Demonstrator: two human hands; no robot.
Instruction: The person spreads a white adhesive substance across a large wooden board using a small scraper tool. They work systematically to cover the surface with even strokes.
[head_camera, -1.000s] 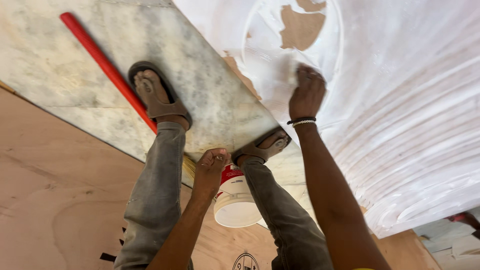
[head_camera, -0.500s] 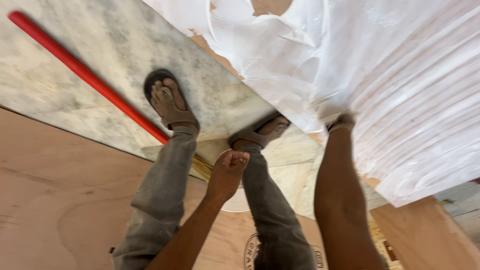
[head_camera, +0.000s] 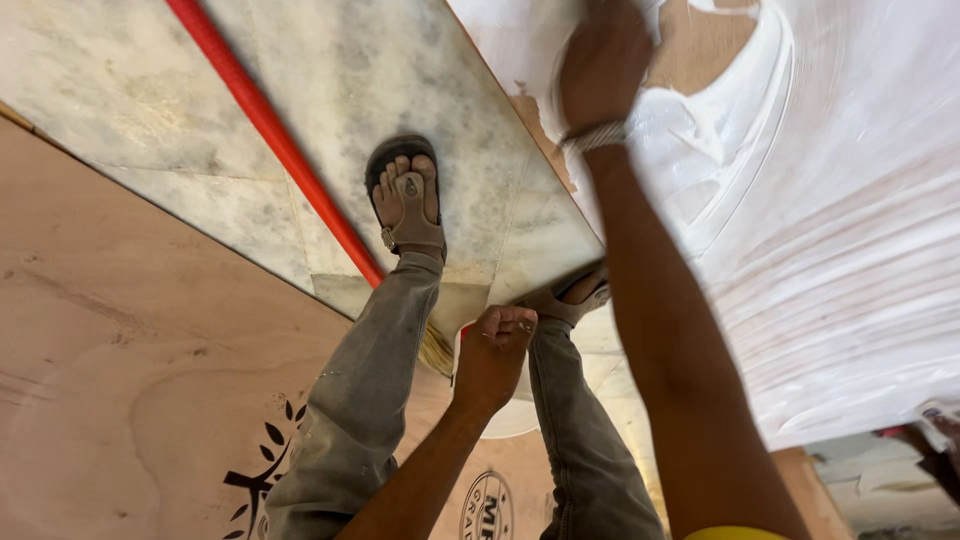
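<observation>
Right hand (head_camera: 605, 70), blurred (grip cannot be told), reaches top centre onto white paste (head_camera: 850, 230); left hand (head_camera: 493, 350) is fisted above a round black stamp (head_camera: 487, 512) at bottom centre.

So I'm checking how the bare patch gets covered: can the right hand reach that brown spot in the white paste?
Probably yes. The right hand is already pressed on the white paste right beside the bare brown patch, with nothing between them. The left hand is down by the bucket, out of the way.

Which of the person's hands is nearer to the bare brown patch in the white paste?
Right. The right hand is beside the bare brown patch; the left hand hangs far below, near the white bucket.
</observation>
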